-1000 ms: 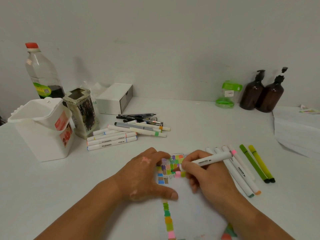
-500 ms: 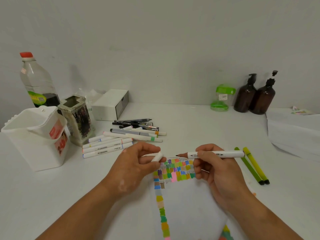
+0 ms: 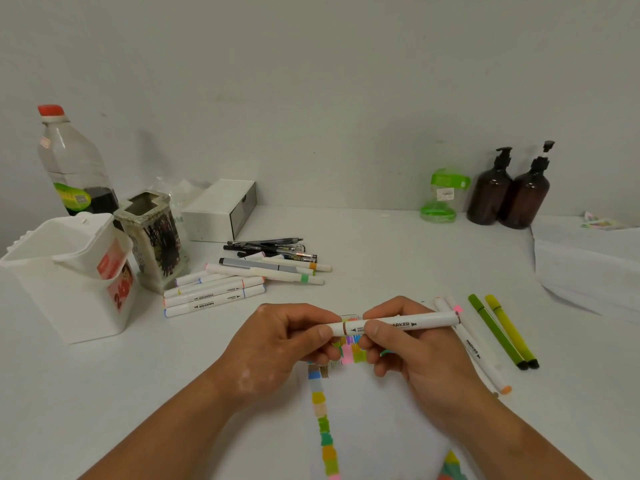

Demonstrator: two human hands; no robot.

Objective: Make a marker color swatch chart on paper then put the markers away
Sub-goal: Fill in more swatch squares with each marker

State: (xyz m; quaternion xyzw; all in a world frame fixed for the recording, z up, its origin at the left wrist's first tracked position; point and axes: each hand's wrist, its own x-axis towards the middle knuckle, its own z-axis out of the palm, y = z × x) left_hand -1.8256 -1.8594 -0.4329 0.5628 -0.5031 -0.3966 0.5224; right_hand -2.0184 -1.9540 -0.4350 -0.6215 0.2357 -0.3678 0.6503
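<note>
A white marker with a brown band lies level between both hands, above the paper. My left hand pinches its cap end, and the cap sits on the barrel. My right hand grips the barrel near the middle. The paper carries rows and a column of coloured swatches, partly hidden under the hands. Several white markers and two green pens lie to the right of the paper. More markers and pens lie in a pile at the left back.
A white plastic bin and a patterned holder stand at the left, with a plastic bottle behind. A white box sits near the wall. Two brown pump bottles and a green container stand at the back right. White sheets lie at the right.
The right hand lifted the marker off the paper and turned it level. The left hand left the paper, brought the cap over, and the cap now sits on the tip.
</note>
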